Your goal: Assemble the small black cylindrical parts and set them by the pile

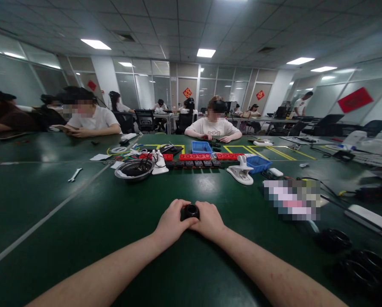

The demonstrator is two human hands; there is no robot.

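Green worktop (82, 221): 1 black round part (191, 210) clasped between 2 grips, left hand (171, 224), right hand (209, 221); 2 blue bins (201, 147) far.

You have 2 hands (173, 221) (210, 219) around 1 small black cylinder (191, 210). Ahead sit 2 blue bins (201, 147) (258, 163), 2 white clamp stands (242, 170) (159, 163), 1 metal bowl (134, 170) and 1 wrench (74, 175).
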